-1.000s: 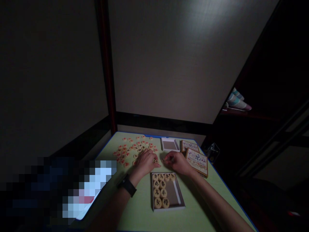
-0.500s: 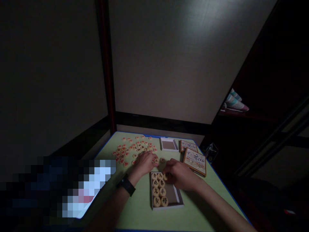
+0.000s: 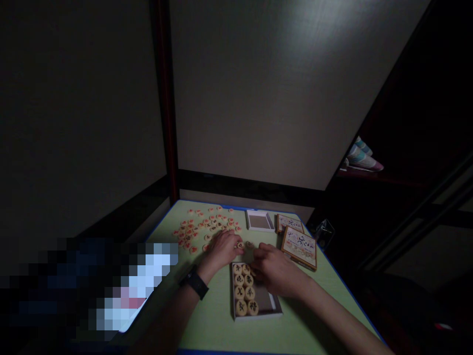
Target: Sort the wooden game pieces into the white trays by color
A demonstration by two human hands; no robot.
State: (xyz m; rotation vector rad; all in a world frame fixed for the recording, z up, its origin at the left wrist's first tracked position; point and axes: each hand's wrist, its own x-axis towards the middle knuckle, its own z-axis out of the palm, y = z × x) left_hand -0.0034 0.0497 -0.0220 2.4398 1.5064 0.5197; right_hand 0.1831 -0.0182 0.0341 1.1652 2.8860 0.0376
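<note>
My left hand (image 3: 226, 247), with a dark band on its wrist, is closed around a round xiangqi piece (image 3: 240, 245) at its fingertips. Just right of that piece, another xiangqi piece (image 3: 249, 244) lies on the table. Over the upper right part of an open shallow box (image 3: 258, 316), my right hand (image 3: 271, 268) is closed, fingers pinched on a xiangqi piece they mostly hide. Two columns of pieces with black characters (image 3: 240, 293) fill the box's left side, and its grey bottom shows on the right.
Many red-marked pieces (image 3: 188, 230), with a few dark-marked ones, lie scattered at the table's back left. An open white box tray (image 3: 259, 220) stands at the back. Two printed box lids (image 3: 300, 246) overlap at the right. Blue edging borders the green table (image 3: 218, 325).
My right hand has shifted slightly left and down, now covering more of the piece at the box's upper row. My left hand stays about where it was, still with its piece.
</note>
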